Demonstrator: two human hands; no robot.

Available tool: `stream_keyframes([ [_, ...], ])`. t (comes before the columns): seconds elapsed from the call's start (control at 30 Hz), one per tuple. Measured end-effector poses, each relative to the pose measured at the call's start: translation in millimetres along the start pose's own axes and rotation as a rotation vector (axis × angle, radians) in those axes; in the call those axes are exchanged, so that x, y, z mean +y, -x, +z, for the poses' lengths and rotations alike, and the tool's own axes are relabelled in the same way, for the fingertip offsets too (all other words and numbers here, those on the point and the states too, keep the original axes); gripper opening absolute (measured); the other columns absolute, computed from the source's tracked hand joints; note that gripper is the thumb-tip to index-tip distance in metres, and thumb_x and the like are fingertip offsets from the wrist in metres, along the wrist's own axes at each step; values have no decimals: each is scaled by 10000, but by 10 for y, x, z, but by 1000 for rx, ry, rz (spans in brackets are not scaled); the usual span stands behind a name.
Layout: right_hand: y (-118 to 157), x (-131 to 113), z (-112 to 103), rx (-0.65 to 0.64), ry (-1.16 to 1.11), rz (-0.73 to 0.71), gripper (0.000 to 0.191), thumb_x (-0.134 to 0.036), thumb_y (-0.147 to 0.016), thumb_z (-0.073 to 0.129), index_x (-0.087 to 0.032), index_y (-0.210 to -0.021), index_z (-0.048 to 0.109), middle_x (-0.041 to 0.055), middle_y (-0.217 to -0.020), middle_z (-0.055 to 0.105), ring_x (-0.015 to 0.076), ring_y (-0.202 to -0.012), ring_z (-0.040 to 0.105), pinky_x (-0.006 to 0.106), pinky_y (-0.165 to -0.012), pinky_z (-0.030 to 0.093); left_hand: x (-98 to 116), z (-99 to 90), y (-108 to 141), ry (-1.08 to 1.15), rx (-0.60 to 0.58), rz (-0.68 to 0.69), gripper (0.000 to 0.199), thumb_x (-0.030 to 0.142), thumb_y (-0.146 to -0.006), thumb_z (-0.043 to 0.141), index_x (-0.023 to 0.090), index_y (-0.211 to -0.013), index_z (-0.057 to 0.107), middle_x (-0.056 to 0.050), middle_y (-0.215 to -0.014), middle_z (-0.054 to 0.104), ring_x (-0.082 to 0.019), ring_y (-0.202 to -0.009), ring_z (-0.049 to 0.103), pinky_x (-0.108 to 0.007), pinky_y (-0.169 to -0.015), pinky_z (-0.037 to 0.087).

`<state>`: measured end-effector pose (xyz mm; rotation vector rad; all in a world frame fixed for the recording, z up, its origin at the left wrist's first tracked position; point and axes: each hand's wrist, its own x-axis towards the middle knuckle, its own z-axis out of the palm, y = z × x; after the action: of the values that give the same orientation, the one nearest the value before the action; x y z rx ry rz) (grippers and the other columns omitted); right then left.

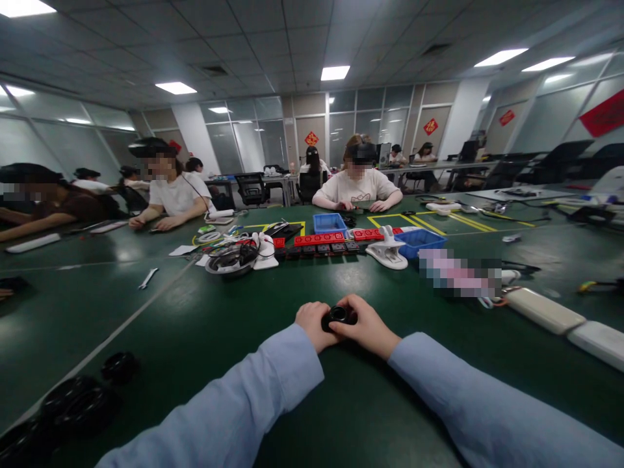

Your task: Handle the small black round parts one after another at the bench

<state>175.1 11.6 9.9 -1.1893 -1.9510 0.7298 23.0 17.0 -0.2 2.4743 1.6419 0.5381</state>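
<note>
Left hand point(312, 324) and right hand point(368, 325) both grip a black ring point(336, 314), fingers point(350, 301) curled round it, toward the near edge of the desk point(214, 305).

Office workroom: black chair point(249, 188), glass partitions point(221, 140), green worktable point(209, 309)

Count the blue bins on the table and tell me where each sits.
2: the far bin beyond the red strips, the nearer bin right of the white clamp. Others may be hidden.
</note>
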Motion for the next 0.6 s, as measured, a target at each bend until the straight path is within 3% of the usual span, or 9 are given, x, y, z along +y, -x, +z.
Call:
stream_keyframes([
  [0.07,-15,6,-78,-109,-78,-32,275,-276,-619,642,-153,-846,548,23,-832,503,160,-768,479,294,-676,387,-56,1,-23,50,-31,78,440,529,-544,632,166,-786,579,-40,-773,573,-204,-758,524,-313,-705,401],
  [0.23,-116,59,-296,-526,-366,-49,416,-280,-608,664,-189,-1005,582,20,-980,512,177,-917,495,331,-843,360,-179,15,-53,154,-88,235,541,566,-477,678,207,-876,608,-22,-851,580,-195,-812,511,-310,-764,377],
  [0.3,-151,77,-355,-623,-388,-55,438,-293,-613,668,-206,-1033,580,16,-1013,511,181,-945,489,339,-872,343,-192,14,-51,156,-88,263,557,577,-463,682,210,-876,612,-23,-857,580,-195,-815,508,-314,-770,371],
  [0.47,-159,101,-377,-675,-415,-37,484,-286,-616,677,-223,-1080,553,16,-1052,515,190,-991,477,363,-910,317,-177,12,-50,126,-102,258,559,598,-466,670,218,-873,614,-24,-858,573,-200,-809,499,-321,-756,376],
  [0.6,-128,158,-301,-607,-598,89,530,-287,-606,683,-187,-1094,503,41,-1036,541,191,-980,493,371,-893,339,-164,28,-57,127,-91,201,528,578,-509,659,184,-857,609,-42,-869,576,-207,-809,507,-330,-762,389],
])
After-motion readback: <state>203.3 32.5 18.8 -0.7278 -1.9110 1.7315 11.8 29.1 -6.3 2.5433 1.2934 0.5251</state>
